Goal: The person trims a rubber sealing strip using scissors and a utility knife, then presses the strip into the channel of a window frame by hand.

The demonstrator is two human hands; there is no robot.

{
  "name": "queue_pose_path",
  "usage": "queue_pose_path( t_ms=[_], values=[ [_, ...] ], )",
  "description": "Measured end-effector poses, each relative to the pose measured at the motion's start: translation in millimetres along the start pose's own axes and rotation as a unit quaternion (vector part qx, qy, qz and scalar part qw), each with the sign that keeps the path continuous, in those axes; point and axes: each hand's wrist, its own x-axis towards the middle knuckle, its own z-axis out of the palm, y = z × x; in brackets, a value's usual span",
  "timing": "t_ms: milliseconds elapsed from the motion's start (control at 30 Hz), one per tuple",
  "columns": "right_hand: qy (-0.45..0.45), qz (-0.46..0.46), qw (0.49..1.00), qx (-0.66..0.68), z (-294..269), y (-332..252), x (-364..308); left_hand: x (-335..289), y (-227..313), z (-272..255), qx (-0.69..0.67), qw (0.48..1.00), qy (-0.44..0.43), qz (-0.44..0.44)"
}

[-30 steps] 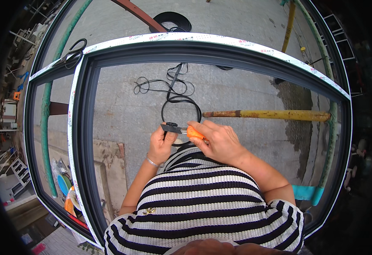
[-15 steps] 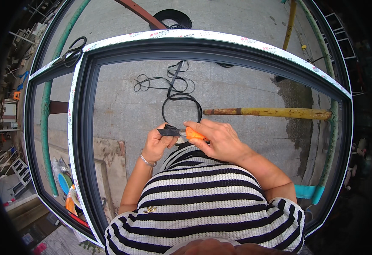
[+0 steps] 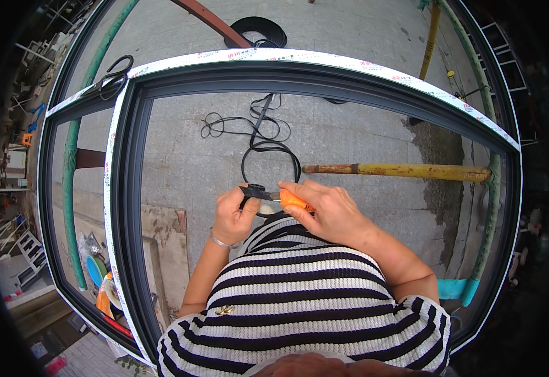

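My left hand (image 3: 231,217) pinches a black rubber strip (image 3: 298,164), whose loop drops toward the floor in front of me. In my right hand (image 3: 334,212) is an orange-handled utility knife (image 3: 297,201). Its dark blade (image 3: 260,193) points left and lies across the strip at my left fingertips. Whether the edge touches the rubber is too small to tell. Both hands are close together in front of my striped top, inside the opening of a dark grey window frame (image 3: 287,72) with white printed film on its face.
Scissors (image 3: 110,83) with black handles lie on the frame's upper left corner. Beyond the frame sits a black coil (image 3: 257,30) beside a reddish-brown bar (image 3: 215,22). A yellow pole (image 3: 406,170) meets a green pole (image 3: 491,195) at the right. Colourful items (image 3: 103,286) lie lower left.
The knife and my right hand have shifted slightly right. My left fingers and the strip have turned a little under the blade. The whole view has tilted slightly.
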Motion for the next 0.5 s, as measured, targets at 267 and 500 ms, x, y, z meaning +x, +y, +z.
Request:
queue_pose_path(
  t_ms=[267, 500],
  values=[
    [-0.051, -0.027, 0.998, 0.023, -3.1, 4.8, 3.9, -1.3, -12.1, -13.1, -0.109, 0.992, -0.067, -0.024],
    [-0.005, -0.007, 1.0, 0.028, 3.1, -3.9, 3.1, 4.3, 2.7, -8.4, -0.063, 0.997, -0.019, -0.046]
  ],
)
